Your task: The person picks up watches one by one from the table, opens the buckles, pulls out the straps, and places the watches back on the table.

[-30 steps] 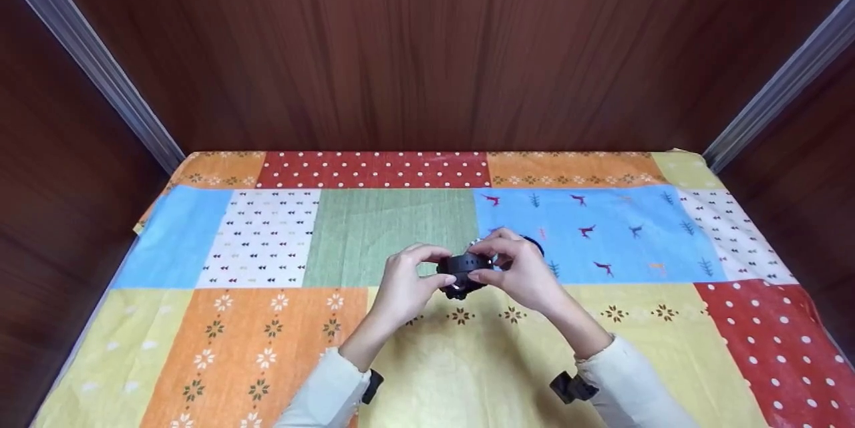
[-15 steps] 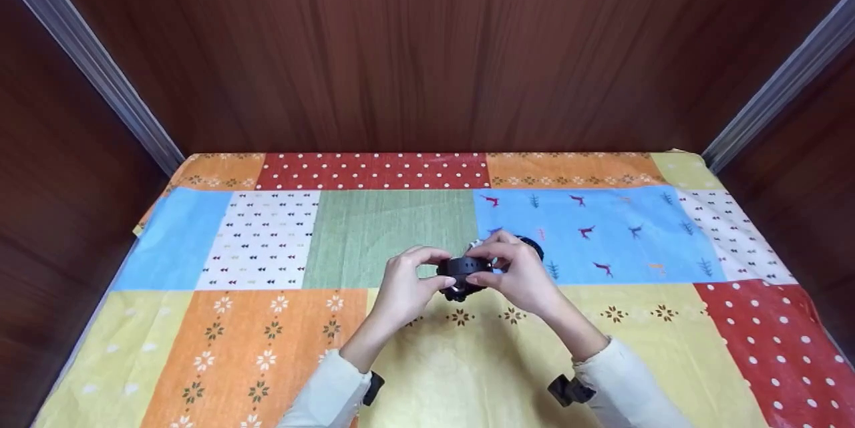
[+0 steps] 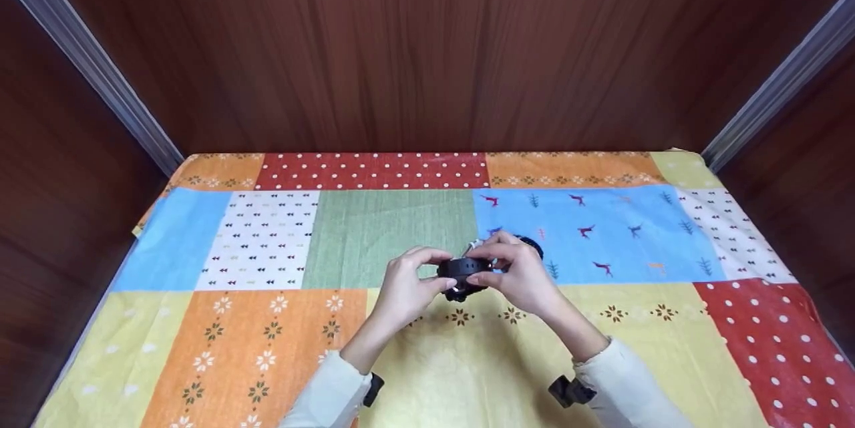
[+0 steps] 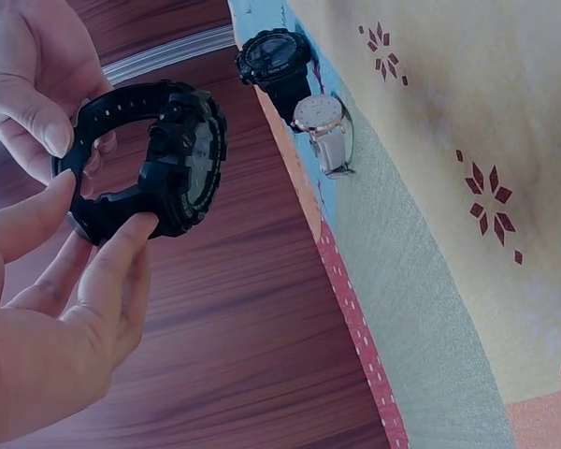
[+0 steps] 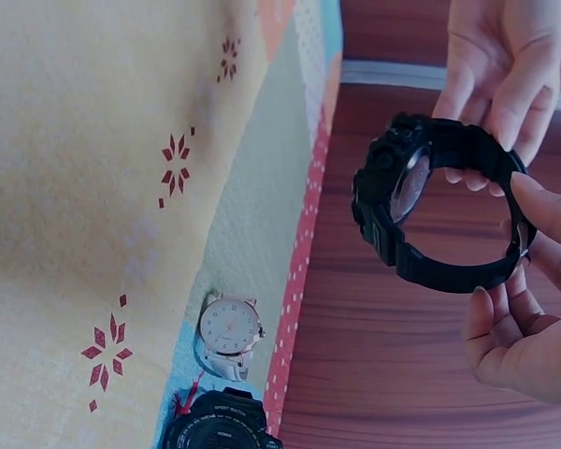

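Both hands hold a chunky black sports watch [image 3: 465, 268] above the table, its strap forming a loop. My left hand [image 3: 406, 284] pinches the strap on one side, thumb against the outside. My right hand [image 3: 524, 274] pinches the strap on the other side, close to a small metal buckle [image 5: 522, 234]. In the left wrist view the watch case [image 4: 198, 164] points away from the fingers. On the cloth beyond the hands lie a white-faced watch [image 5: 230, 325] with a light strap and a second black sports watch [image 5: 222, 428]. The right hand partly covers both in the head view.
A patchwork tablecloth [image 3: 461, 361] covers the table. Dark wood-grain panels [image 3: 427, 47] stand behind it and at both sides, with metal strips [image 3: 107, 61] in the corners. Each wrist wears a small black device [image 3: 571, 390] at the sleeve.
The held watch has turned slightly between the fingers. My right hand has shifted a little, and more of the second black watch shows behind it. Both hands keep their hold.
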`<state>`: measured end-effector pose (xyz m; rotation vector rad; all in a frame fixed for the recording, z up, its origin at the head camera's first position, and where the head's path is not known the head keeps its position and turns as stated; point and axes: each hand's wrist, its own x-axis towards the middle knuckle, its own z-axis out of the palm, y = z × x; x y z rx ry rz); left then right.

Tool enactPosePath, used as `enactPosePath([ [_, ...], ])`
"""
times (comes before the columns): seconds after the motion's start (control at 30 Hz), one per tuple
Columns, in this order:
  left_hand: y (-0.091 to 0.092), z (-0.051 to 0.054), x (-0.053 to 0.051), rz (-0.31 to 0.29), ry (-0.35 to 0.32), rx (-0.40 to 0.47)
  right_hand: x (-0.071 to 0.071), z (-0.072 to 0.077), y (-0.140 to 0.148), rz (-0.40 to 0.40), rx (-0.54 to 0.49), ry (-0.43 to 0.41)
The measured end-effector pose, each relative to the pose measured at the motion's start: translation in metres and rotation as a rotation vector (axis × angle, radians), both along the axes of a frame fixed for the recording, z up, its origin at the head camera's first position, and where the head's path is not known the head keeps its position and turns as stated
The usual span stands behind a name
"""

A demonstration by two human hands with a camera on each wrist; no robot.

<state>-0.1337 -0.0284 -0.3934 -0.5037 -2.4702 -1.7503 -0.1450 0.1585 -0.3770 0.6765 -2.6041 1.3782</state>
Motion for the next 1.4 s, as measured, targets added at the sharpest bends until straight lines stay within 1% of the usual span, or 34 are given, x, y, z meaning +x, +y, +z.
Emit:
enactPosePath([
  [0.1, 0.0003, -0.0005, 0.0003, -0.012, -0.022, 0.029, 0.0004, -0.0002, 0.0005, -0.001, -0.003, -0.007],
  [0.2, 0.001, -0.001, 0.0007, -0.011, -0.033, 0.036, 0.001, -0.0005, 0.0009, 0.0, 0.004, -0.006],
  [0.5, 0.0014, -0.0014, 0.0014, 0.01, -0.007, -0.001, 0.0024, -0.0011, 0.0011, -0.008, 0.011, -0.018],
  [0.7, 0.0014, -0.0028, 0.0009, 0.008, -0.015, 0.006, 0.0026, -0.0017, 0.0013, -0.008, 0.004, -0.019],
  [1.03, 0.0014, -0.0018, 0.0011, 0.015, -0.007, 0.002, 0.0024, -0.0021, 0.0021, 0.001, -0.015, -0.025],
  [1.4, 0.0001, -0.0012, 0.0007, 0.026, 0.008, -0.034, 0.0013, -0.0005, 0.0023, 0.011, -0.029, -0.026],
])
